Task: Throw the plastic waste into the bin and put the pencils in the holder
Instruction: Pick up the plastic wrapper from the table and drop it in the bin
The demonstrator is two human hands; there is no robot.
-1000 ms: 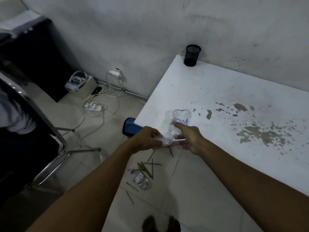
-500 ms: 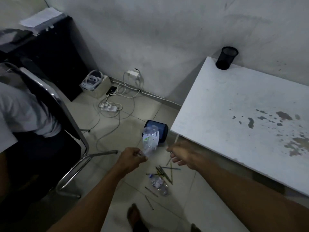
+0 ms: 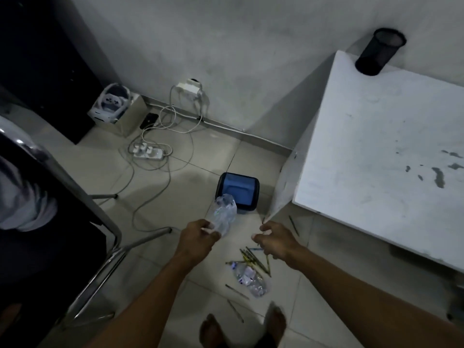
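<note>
Left-hand fingers pinch a crumpled plastic bottle, held out toward the blue bin on the floor, apparently for the drop; the right hand grips one pencil. More pencils lie below; the holder stands on the worktop.
</note>
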